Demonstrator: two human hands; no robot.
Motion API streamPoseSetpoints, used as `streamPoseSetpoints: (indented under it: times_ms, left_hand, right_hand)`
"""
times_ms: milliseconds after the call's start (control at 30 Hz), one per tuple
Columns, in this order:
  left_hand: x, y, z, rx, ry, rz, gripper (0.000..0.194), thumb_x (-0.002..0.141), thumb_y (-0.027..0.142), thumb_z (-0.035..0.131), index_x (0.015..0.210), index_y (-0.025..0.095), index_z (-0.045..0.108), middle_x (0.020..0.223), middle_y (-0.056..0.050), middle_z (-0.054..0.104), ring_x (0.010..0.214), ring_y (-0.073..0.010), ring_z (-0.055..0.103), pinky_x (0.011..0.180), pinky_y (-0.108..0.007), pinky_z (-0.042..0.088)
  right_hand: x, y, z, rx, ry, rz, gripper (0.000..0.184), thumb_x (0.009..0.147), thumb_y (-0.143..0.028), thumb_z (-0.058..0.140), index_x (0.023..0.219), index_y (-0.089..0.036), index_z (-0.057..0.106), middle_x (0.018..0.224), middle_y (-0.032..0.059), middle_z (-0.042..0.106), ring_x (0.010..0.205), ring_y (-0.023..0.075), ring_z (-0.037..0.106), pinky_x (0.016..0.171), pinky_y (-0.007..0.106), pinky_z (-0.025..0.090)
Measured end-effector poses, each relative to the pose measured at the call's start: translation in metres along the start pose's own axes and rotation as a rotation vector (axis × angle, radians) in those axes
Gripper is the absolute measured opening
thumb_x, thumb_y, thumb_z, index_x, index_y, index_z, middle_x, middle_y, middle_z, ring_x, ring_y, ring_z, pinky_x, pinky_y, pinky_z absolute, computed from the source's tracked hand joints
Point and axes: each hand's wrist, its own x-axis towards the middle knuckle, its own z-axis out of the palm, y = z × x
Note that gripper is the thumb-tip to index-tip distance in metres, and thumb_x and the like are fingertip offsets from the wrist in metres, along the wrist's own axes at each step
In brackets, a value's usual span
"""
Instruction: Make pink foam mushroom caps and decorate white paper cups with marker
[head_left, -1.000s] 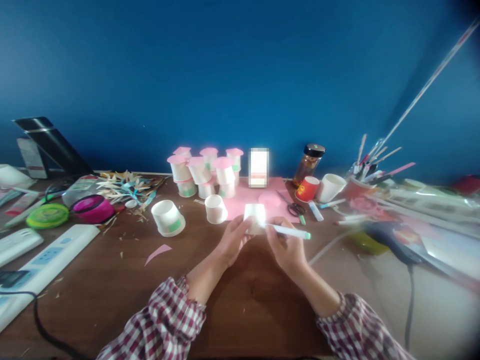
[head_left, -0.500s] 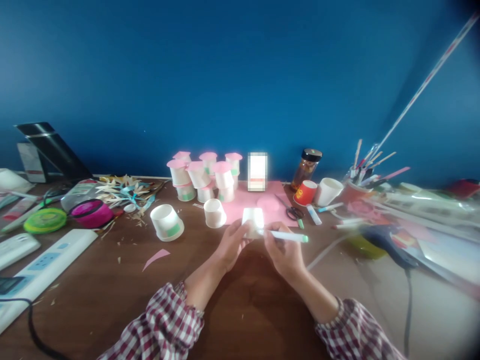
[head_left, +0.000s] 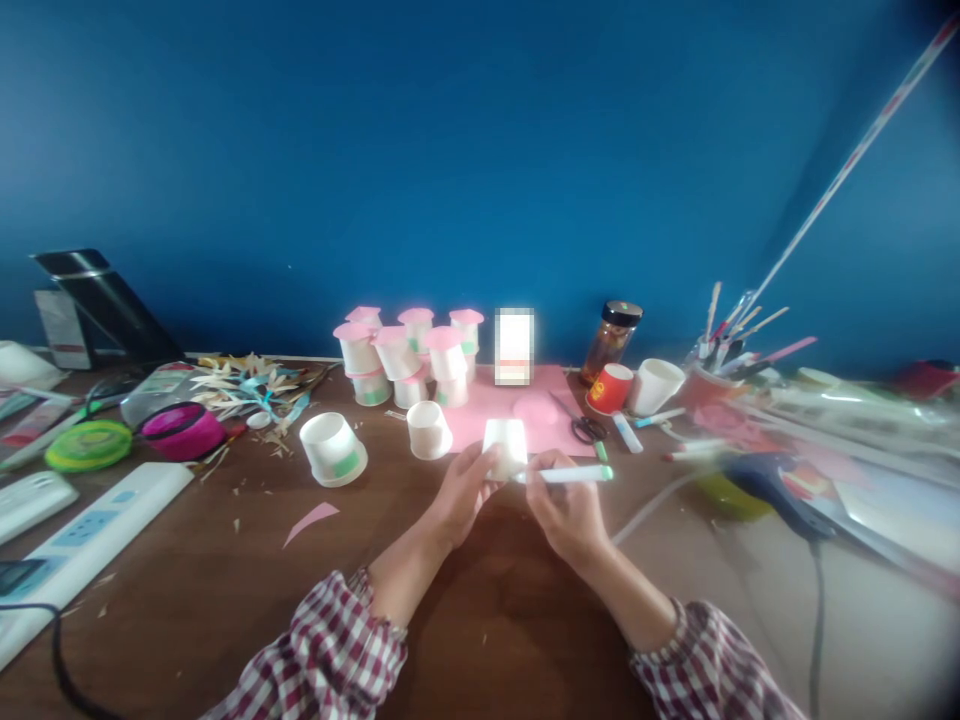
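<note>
Between my hands a white paper cup [head_left: 505, 445] is held upside down, with my left hand [head_left: 465, 492] closed round its left side. A white marker with a green end [head_left: 574, 474] lies across the fingers of my right hand [head_left: 564, 508], which pinch it; its tip points at the cup's side. Just left stand two more upturned paper cups, one small cup [head_left: 429, 430] and one larger cup [head_left: 333, 450] with a green patch. Behind them are stacked white cups [head_left: 396, 355] topped with pink paper pieces. A pink sheet [head_left: 480, 405] lies beyond my hands.
Scissors [head_left: 588, 430], a red paper cup [head_left: 609, 390], a white cup [head_left: 655, 386] and a dark-lidded jar [head_left: 613, 340] stand or lie at right. A power strip [head_left: 97, 530] is at left, near a magenta round case [head_left: 184, 430]. A pink scrap [head_left: 311, 520] lies nearby.
The marker's green end has shifted slightly left and up. Both hands keep their hold, and the other things on the table stay where they were.
</note>
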Motion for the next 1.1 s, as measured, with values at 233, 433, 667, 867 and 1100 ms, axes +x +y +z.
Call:
streamPoseSetpoints:
  times_ms: [233, 433, 667, 867, 1100]
  left_hand:
    - [0.0025, -0.0036, -0.0027, 0.008, 0.023, 0.002, 0.026, 0.08, 0.04, 0.06, 0.092, 0.018, 0.065, 0.091, -0.005, 0.062, 0.091, -0.0184, 0.055, 0.082, -0.032, 0.042]
    - [0.0027, -0.0053, -0.0039, 0.008, 0.012, -0.001, 0.025, 0.08, 0.039, 0.06, 0.092, 0.018, 0.064, 0.096, -0.007, 0.062, 0.098, -0.0201, 0.055, 0.089, -0.034, 0.042]
    - [0.0024, -0.0051, -0.0039, 0.0, 0.017, -0.006, 0.022, 0.08, 0.037, 0.061, 0.09, 0.018, 0.064, 0.092, -0.006, 0.062, 0.095, -0.0191, 0.056, 0.089, -0.034, 0.041]
    - [0.0025, -0.0044, -0.0032, -0.009, 0.009, -0.003, 0.021, 0.081, 0.036, 0.061, 0.091, 0.018, 0.064, 0.088, -0.005, 0.061, 0.09, -0.0168, 0.055, 0.086, -0.032, 0.042]
    - [0.002, -0.0034, -0.0018, 0.008, 0.007, -0.013, 0.023, 0.08, 0.037, 0.061, 0.092, 0.018, 0.065, 0.091, -0.005, 0.062, 0.092, -0.0174, 0.055, 0.086, -0.032, 0.041]
  right_hand:
    - [0.0053, -0.0042, -0.0029, 0.066, 0.154, 0.013, 0.009, 0.084, -0.027, 0.053, 0.082, -0.019, 0.054, 0.066, -0.0014, 0.053, 0.053, 0.0101, 0.045, 0.048, 0.021, 0.037]
    - [0.0022, 0.0005, -0.0005, 0.06, 0.11, 0.027, 0.01, 0.083, -0.028, 0.055, 0.083, -0.018, 0.055, 0.065, -0.0016, 0.054, 0.051, 0.0093, 0.045, 0.046, 0.02, 0.037]
    - [0.0001, 0.0016, -0.0007, 0.023, 0.096, 0.006, 0.01, 0.084, -0.028, 0.055, 0.084, -0.018, 0.056, 0.064, -0.0027, 0.053, 0.048, 0.0081, 0.044, 0.045, 0.019, 0.036]
    - [0.0015, 0.0027, -0.0008, 0.004, 0.089, 0.015, 0.011, 0.084, -0.029, 0.054, 0.084, -0.018, 0.056, 0.062, -0.0032, 0.052, 0.047, 0.0079, 0.043, 0.044, 0.019, 0.035]
    - [0.001, 0.0017, -0.001, -0.007, 0.085, 0.011, 0.011, 0.084, -0.029, 0.054, 0.084, -0.018, 0.056, 0.063, -0.0027, 0.053, 0.047, 0.0081, 0.044, 0.044, 0.02, 0.036]
